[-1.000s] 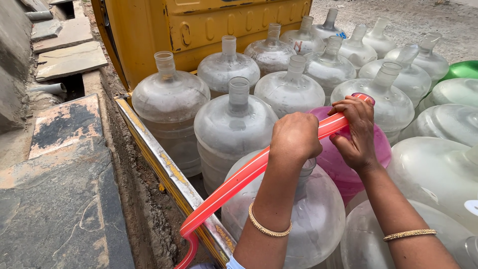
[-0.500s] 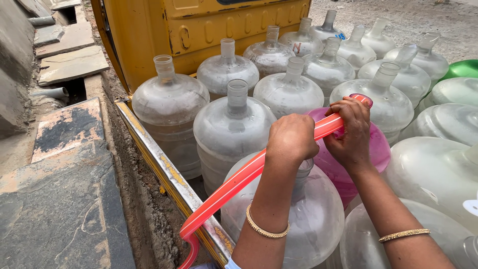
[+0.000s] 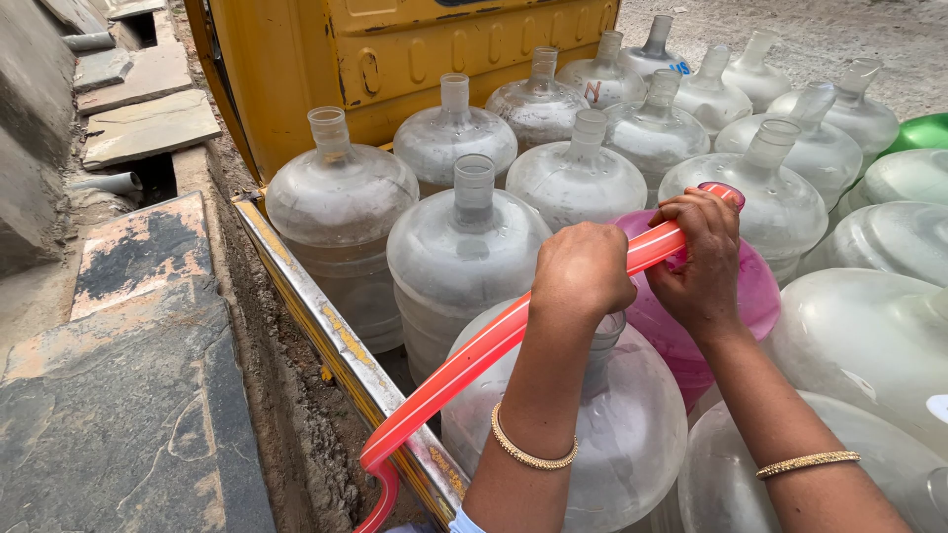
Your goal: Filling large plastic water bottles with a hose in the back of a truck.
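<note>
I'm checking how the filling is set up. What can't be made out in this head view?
- Tip of the red hose: covered by the right hand at the pink jug.
- Mouth of the jug under the left hand: hidden.
- Hose's lower end: cut off by the bottom edge.

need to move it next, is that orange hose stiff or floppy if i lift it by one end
Probably floppy: the orange hose sags in a long curve from the left hand and right hand down over the metal rail and bends back at the bottom. It looks flattened, so likely light and soft-walled. Its smooth sheen suggests it could slide off the rail.
</note>
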